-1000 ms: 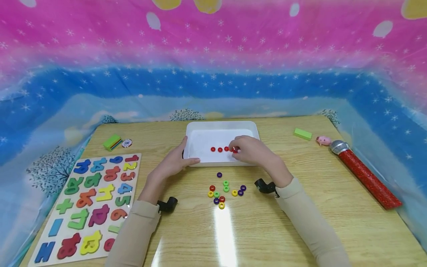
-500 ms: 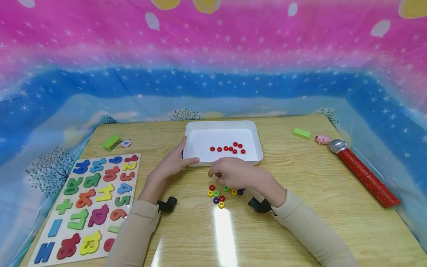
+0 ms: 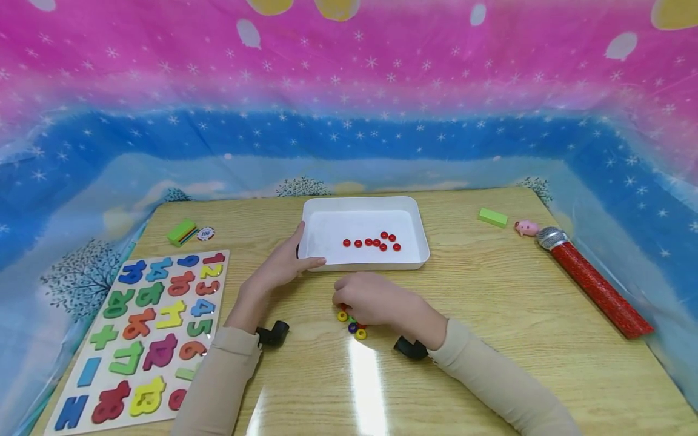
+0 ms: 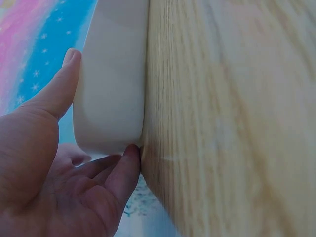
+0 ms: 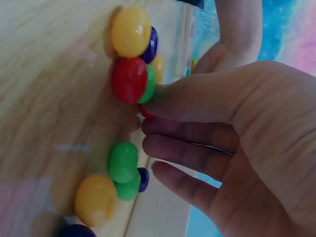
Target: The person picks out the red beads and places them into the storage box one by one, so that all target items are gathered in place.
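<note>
My left hand (image 3: 280, 263) holds the near left corner of a white tray (image 3: 371, 266), thumb on its rim. In the left wrist view, the other fingers are against the tray's (image 4: 111, 74) lower corner. Several red ring beads (image 3: 383, 247) lie inside the tray. My right hand (image 3: 365, 298) is down among the loose beads on the table in front. In the right wrist view, its thumb and forefinger pinch a red bead (image 5: 146, 112), mostly hidden. Around it are a second red bead (image 5: 130, 80), a yellow bead (image 5: 131, 32), green beads (image 5: 123, 162) and purple ones.
A number puzzle board (image 3: 117, 339) lies at left, with a green block stack (image 3: 182, 232) and a poker chip (image 3: 206, 234) behind it. At right are a green block (image 3: 493, 218), a pink toy pig (image 3: 526, 227) and a red glittery microphone (image 3: 594, 281).
My right hand has left the tray, letting go of a red bead there, and moved back to the table beads, onto another red one. The left hand stays at the tray corner.
</note>
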`<state>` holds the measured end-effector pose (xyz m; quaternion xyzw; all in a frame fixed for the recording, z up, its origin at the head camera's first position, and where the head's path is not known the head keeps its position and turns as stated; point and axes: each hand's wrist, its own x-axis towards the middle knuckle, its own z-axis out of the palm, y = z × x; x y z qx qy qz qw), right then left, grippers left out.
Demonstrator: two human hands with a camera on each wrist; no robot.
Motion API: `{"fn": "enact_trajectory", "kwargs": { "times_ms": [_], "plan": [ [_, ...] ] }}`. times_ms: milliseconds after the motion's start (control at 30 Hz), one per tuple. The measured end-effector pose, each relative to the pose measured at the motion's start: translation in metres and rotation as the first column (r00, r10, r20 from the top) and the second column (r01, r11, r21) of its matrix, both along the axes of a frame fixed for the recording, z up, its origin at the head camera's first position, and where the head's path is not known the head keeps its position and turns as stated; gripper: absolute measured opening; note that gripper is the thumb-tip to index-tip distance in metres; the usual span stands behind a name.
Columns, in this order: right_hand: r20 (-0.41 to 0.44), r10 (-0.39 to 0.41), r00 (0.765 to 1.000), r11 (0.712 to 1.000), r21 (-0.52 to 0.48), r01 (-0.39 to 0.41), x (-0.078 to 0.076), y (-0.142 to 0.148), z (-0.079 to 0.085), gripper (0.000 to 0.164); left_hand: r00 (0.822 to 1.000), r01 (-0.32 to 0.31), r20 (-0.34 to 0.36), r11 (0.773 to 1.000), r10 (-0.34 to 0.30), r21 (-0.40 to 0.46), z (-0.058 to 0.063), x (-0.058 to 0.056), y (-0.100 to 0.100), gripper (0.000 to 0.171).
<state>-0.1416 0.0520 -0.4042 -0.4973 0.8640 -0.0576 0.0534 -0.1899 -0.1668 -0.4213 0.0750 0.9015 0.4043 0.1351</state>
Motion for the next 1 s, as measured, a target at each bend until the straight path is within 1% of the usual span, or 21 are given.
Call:
{"fn": "enact_trajectory", "kwargs": {
  "times_ms": [167, 267, 367, 500, 567, 633, 700, 867, 1000],
  "plan": [
    [-0.011, -0.019, 1.000, 1.000, 0.014, 0.020, 0.000, -0.003, 0.000, 0.014, 1.000, 0.001, -0.002, 1.000, -0.001, 0.006, 0.002, 0.001, -0.001, 0.101],
    [-0.004, -0.026, 1.000, 1.000, 0.007, 0.026, -0.002, -0.002, 0.004, 0.008, 1.000, 0.001, -0.004, 1.000, -0.001, 0.012, 0.003, 0.002, 0.000, 0.101],
    [-0.013, -0.054, 0.998, 0.998, -0.029, 0.053, -0.007, 0.003, 0.014, 0.006, 1.000, 0.001, -0.010, 1.000, -0.001, 0.012, 0.004, 0.002, 0.001, 0.100],
    [-0.042, -0.122, 0.992, 0.989, -0.095, 0.117, -0.018, 0.013, 0.028, 0.012, 1.000, -0.003, 0.000, 1.000, 0.003, 0.004, 0.004, 0.003, 0.002, 0.100],
    [-0.042, -0.157, 0.987, 0.980, -0.127, 0.150, -0.027, 0.017, 0.033, 0.013, 1.000, -0.010, 0.010, 1.000, 0.010, -0.001, 0.003, 0.003, 0.001, 0.101],
    [-0.040, -0.204, 0.978, 0.969, -0.150, 0.196, -0.039, 0.021, 0.034, 0.014, 1.000, -0.013, 0.010, 1.000, 0.013, -0.013, 0.003, 0.002, 0.001, 0.101],
    [-0.029, -0.268, 0.963, 0.952, -0.159, 0.260, -0.053, 0.024, 0.033, 0.016, 1.000, -0.015, 0.009, 1.000, 0.016, -0.022, 0.002, 0.001, 0.001, 0.101],
    [0.029, -0.394, 0.919, 0.905, -0.161, 0.393, -0.087, 0.031, 0.018, 0.019, 1.000, -0.015, 0.013, 1.000, 0.016, -0.021, 0.003, 0.000, 0.001, 0.101],
    [0.056, -0.453, 0.890, 0.877, -0.153, 0.456, -0.107, 0.031, 0.003, 0.022, 1.000, -0.014, 0.013, 1.000, 0.014, 0.016, 0.002, 0.000, 0.000, 0.100]
  ]
}}
